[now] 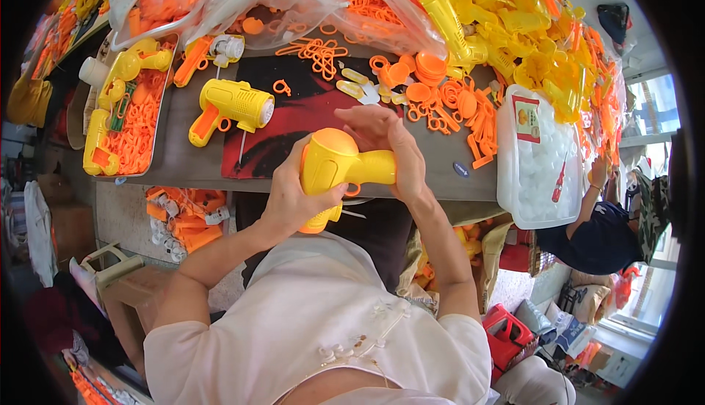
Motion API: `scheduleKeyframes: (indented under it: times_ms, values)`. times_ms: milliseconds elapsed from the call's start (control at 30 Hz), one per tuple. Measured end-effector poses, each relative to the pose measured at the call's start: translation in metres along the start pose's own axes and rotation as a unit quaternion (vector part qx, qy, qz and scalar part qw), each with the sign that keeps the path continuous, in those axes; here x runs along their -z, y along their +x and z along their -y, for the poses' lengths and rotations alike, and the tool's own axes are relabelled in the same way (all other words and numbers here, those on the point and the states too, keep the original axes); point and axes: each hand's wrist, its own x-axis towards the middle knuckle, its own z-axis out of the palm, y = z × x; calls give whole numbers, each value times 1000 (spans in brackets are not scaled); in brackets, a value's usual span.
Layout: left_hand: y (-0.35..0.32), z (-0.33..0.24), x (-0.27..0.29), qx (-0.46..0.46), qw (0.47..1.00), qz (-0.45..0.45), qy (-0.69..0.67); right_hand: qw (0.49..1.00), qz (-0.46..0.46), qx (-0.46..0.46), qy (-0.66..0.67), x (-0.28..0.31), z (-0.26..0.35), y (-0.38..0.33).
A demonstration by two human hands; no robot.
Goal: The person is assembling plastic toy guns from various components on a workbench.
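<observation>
A yellow toy gun body with an orange rounded end point(332, 161) is held above the table's near edge. My left hand point(290, 198) wraps around its barrel from below. My right hand point(393, 148) grips its handle and upper side, with the fingers curled over the top. A finished yellow and orange toy gun point(231, 107) lies on the table just beyond, on a dark red mat point(308, 107).
A metal tray point(125, 122) at left holds orange parts and yellow toy guns. Orange rings and caps point(433, 82) are scattered at right, beside a white tub of white balls point(540, 159). Heaps of yellow parts point(507, 16) lie behind. Another person point(598, 229) sits at right.
</observation>
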Motion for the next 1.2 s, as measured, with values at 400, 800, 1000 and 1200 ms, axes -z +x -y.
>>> scheduleKeyframes:
  times_ms: [400, 800, 1000, 1200]
  values:
    - [19, -4, 19, -174, 964, 65, 189, 868, -210, 83, -443, 15, 25, -55]
    - [-8, 13, 32, 178, 915, -81, -352, 888, -202, -4, -414, 34, 10, 18]
    - [-15, 16, 37, 146, 920, -64, -359, 683, -102, 237, -684, 86, -4, 117]
    - [-19, 23, 45, 164, 915, -85, -359, 630, -43, 98, -769, 56, -22, 177]
